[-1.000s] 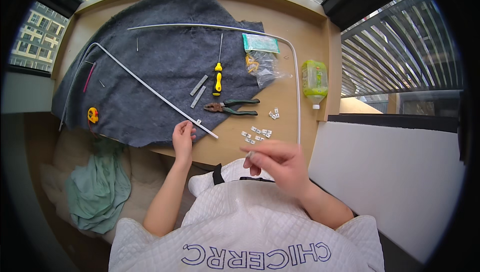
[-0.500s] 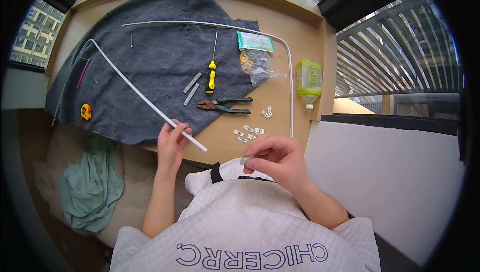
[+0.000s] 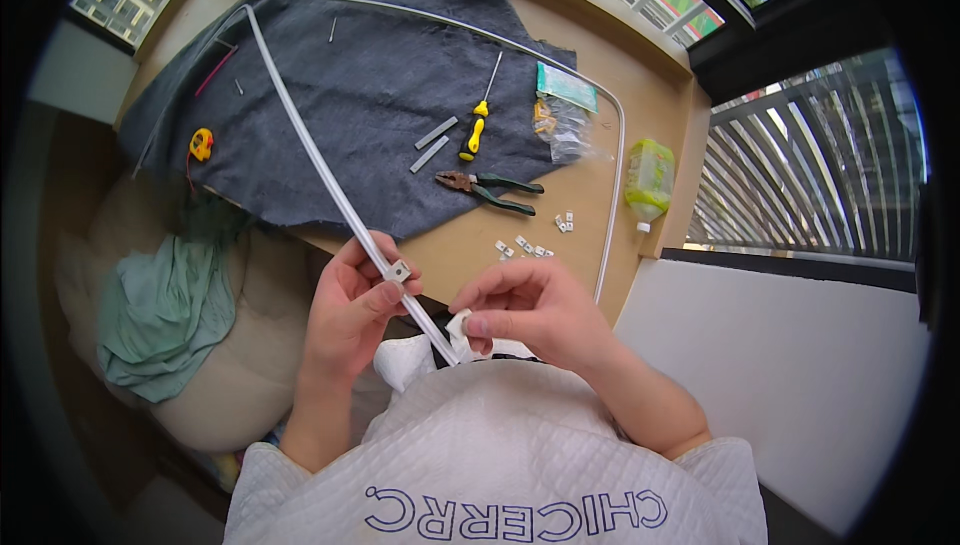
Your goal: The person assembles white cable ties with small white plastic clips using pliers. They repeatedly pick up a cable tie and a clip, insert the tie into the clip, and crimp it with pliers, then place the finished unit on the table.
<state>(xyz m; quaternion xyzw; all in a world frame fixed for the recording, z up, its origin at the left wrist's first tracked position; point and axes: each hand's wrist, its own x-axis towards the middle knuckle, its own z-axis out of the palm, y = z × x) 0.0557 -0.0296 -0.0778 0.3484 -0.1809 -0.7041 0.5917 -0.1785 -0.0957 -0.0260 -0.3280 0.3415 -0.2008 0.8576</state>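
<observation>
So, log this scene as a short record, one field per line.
Left hand: holds a white rod, a small clip against it by the thumb
Right hand: pinches a small pale piece beside the rod
On dark cloth: screwdriver, tape measure
Across cloth edge: pliers
On wooden tabletop: loose clips, bottle

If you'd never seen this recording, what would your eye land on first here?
Probably the long, bent white rod, slanting across the dark blue-grey cloth into the left hand, where a small pale rectangular clip sits on it. Next comes the yellow-and-black screwdriver on the cloth, just beyond the dark-green-handled metal pliers. The clear plastic bottle of yellow-green liquid also stands out, near the pale wooden table's right edge.
</observation>
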